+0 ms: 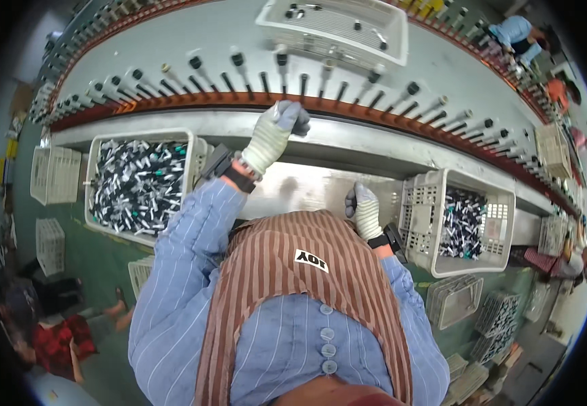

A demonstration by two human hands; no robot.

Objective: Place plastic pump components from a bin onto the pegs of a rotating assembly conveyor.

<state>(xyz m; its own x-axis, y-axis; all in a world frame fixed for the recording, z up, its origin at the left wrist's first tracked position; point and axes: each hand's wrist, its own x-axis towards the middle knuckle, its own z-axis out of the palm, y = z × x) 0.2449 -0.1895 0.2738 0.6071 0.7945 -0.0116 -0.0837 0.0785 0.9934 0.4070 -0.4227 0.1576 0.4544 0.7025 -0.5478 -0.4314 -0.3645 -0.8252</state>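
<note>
Rail: orange-brown, curving across in front of the worker; a row of dark pegs (264,81) stands along the rail (205,99), some bare, others topped with capped pieces (282,59), pale with mostly black ends.
Left hand: gloved hand (282,125) at the rail's near edge, just beside the pegs; fingers bent inward, partly closed. Cannot tell if a piece is pinched.
Right hand: gloved hand (362,204) on the near side of the rail, apart from it, over the metal surface (286,193); fingers loosely curled, no piece visible in it, palm hidden, so cannot tell for sure.
Step in hand: my guess, handling pieces at the pegs, left hand doing the work, right hand waiting.
Next move: seems to call for a fingertip grip in line with one peg, keeping clear of its neighbours.
Left crate: white crate (202,150), near side of the rail, left of the worker; heaped with small black-and-pale pieces (138,183), a few green among them.
Right crate: white slotted crate (503,233), near side of the rail, right of the worker; lower load of similar pieces (461,223), its walls showing well above them.
Tray: white basket (320,46), far side of the rail; a few loose pieces (357,26) scattered on its floor.
</note>
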